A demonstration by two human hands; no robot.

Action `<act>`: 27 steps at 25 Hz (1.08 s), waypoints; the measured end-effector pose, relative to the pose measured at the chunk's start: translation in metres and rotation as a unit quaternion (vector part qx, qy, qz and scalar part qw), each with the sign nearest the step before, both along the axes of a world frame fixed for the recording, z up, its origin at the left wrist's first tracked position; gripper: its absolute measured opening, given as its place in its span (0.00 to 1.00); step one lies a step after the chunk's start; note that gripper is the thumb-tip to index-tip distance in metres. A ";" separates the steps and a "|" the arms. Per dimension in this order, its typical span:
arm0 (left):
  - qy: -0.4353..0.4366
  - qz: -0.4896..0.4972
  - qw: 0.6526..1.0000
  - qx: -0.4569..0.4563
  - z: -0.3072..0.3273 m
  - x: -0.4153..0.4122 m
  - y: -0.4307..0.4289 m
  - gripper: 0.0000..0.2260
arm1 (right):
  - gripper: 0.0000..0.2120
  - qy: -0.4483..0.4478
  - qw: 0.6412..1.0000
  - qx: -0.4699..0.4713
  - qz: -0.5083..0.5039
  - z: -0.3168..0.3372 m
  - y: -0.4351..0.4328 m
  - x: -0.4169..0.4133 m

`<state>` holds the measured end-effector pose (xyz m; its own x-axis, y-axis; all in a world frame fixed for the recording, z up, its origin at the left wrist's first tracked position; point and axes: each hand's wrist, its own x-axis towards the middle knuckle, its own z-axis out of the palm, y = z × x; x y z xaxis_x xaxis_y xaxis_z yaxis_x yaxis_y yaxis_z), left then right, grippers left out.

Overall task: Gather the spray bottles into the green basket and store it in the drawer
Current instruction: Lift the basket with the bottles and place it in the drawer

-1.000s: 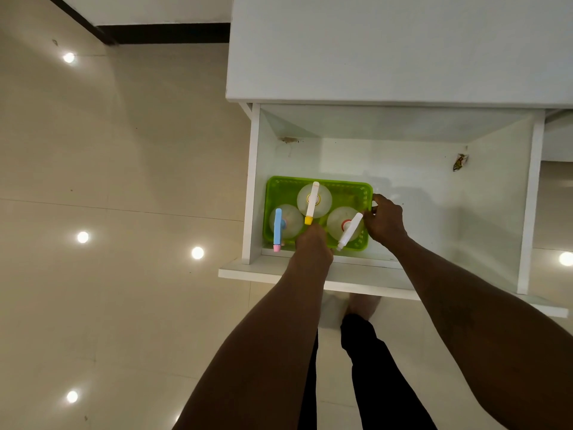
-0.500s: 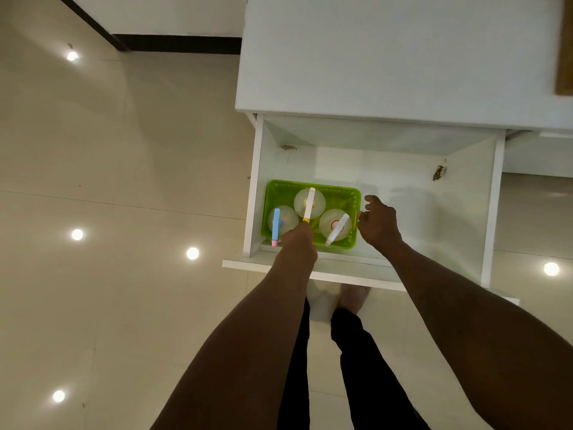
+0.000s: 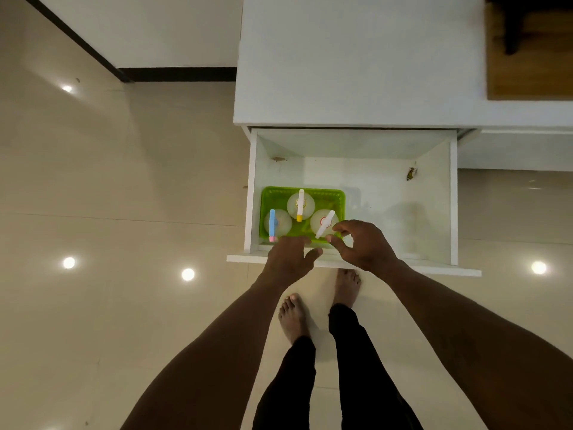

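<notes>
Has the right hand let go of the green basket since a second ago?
Yes. The right hand has pulled back from the green basket's right end toward the drawer's front edge, fingers open, holding nothing.

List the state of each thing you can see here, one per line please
Drawer: pulled open.
Green basket: resting inside the drawer, at its left front corner.
Three spray bottles: upright in the basket.
Left hand: open, over the drawer's front edge, holding nothing.
Right hand: open with fingers curled, by the basket's right front corner, holding nothing.
</notes>
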<state>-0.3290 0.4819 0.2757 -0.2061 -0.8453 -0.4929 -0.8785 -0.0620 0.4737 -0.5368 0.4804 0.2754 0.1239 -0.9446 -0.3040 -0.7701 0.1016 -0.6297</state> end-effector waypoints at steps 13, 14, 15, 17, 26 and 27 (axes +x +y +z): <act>-0.165 -0.217 0.958 -0.092 0.002 0.015 0.019 0.10 | 0.07 0.134 0.962 -0.150 0.185 -0.038 0.053 -0.012; -0.172 -0.211 0.957 -0.099 0.004 0.012 0.019 0.09 | 0.07 0.149 0.955 -0.163 0.199 -0.038 0.050 -0.013; -0.174 -0.199 0.959 -0.101 0.005 0.009 0.019 0.09 | 0.08 0.160 0.950 -0.173 0.205 -0.038 0.046 -0.013; -0.170 -0.170 0.966 -0.092 0.006 0.004 0.015 0.07 | 0.13 0.173 0.944 -0.192 0.203 -0.037 0.041 -0.013; -0.171 -0.113 0.975 -0.091 0.007 -0.015 -0.041 0.05 | 0.04 0.206 0.937 -0.227 0.166 -0.028 -0.015 -0.012; -0.173 -0.104 0.976 -0.083 0.007 -0.017 -0.047 0.05 | 0.04 0.210 0.936 -0.227 0.169 -0.027 -0.021 -0.013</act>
